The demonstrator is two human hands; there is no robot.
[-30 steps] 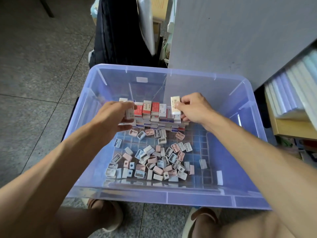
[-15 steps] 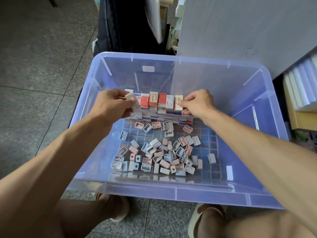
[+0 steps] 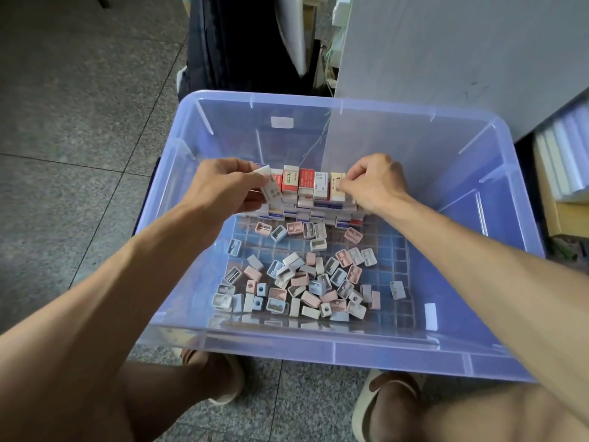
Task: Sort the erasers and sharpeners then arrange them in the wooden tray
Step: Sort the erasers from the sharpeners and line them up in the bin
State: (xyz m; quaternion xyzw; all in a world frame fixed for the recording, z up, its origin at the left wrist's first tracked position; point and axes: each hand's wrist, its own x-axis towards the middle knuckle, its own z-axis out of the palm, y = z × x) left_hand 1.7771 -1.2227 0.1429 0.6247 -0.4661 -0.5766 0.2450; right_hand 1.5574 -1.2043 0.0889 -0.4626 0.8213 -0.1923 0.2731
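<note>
My left hand (image 3: pixel 223 186) pinches a white eraser (image 3: pixel 269 185) beside the stacked erasers (image 3: pixel 310 194) — my right hand (image 3: pixel 374 183) grips the end eraser (image 3: pixel 337 186); sharpeners (image 3: pixel 302 282) lie loose below.

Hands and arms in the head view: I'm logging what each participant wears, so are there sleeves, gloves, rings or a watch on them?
None show. The left hand and right hand are bare, without gloves or visible rings; both forearms are uncovered to the frame edge, with no sleeve, watch or wristband.
</note>
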